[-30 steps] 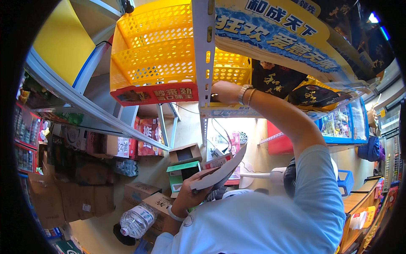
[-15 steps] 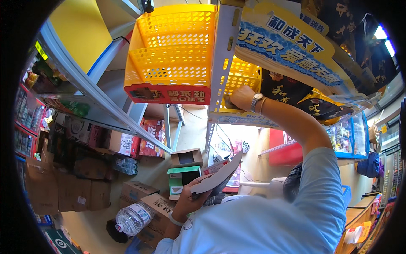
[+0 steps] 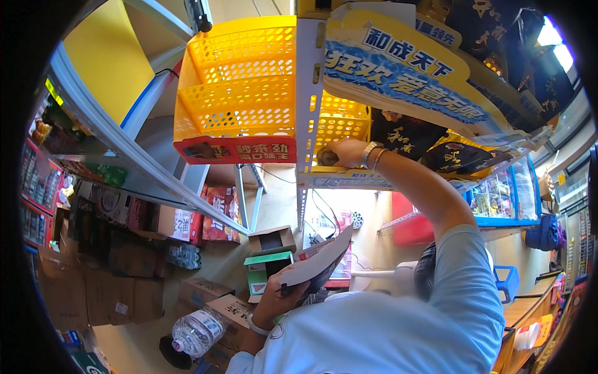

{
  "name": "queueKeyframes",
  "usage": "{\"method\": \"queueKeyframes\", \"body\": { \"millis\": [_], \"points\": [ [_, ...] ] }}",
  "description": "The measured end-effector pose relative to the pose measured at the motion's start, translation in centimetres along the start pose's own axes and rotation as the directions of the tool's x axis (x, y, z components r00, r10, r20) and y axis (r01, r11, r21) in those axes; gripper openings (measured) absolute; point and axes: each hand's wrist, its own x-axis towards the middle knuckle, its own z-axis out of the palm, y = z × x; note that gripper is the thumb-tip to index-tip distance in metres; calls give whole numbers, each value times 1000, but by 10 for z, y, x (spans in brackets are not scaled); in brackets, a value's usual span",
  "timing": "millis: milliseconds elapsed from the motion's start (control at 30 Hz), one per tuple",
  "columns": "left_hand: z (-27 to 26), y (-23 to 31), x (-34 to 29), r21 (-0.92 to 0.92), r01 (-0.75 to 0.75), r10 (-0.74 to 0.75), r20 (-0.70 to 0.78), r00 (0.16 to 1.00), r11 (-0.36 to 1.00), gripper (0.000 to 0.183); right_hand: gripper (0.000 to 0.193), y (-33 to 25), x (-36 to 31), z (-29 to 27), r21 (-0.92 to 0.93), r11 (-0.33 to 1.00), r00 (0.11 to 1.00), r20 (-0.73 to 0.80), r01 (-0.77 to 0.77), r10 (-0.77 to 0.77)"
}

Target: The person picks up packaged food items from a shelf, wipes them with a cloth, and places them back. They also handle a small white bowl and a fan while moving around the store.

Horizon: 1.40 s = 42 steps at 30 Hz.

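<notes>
As my head camera looks down, my left hand (image 3: 278,295) clasps a flat white-and-dark piece (image 3: 319,262) tilted before my chest, fingers closed on its lower end, presumably to free the other arm. My right hand (image 3: 349,151) reaches into a perforated yellow basket (image 3: 344,126), fingers curled by a small dark object (image 3: 326,157); whether they pinch it I cannot tell. Black packets (image 3: 406,134) sit alongside, probably kept facing outward.

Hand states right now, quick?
Left hand: closed on a flat white piece.
Right hand: closed on a small dark item, kind unclear.
</notes>
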Motion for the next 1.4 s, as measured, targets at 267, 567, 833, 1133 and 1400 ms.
{"method": "queueKeyframes", "body": {
  "millis": [267, 567, 833, 1133, 1400],
  "points": [
    [0, 4, 9, -25, 43, -41, 67, 997, 999, 33, 35, 8, -6, -13, 49, 995, 994, 51, 90, -93],
    [-4, -4, 13, 28, 65, -65, 7, 998, 998, 30, 34, 3, 4, -74, 68, 996, 851, -518, -65, 91],
    [-2, 5, 9, 70, 71, -69, -25, 997, 995, 29, 36, 21, 54, -68, -35, 991, 899, -426, -128, 101],
    [-7, 2, -3, 27, 109, -105, -117, 988, 994, 36, 38, 30, 57, -70, -51, 993, 900, -429, -110, 78],
    [-12, -26, -25, -8, 158, -155, -234, 960, 987, 32, 40, 27, 57, -69, -57, 994, 892, -449, -94, 59]
  ]
}}
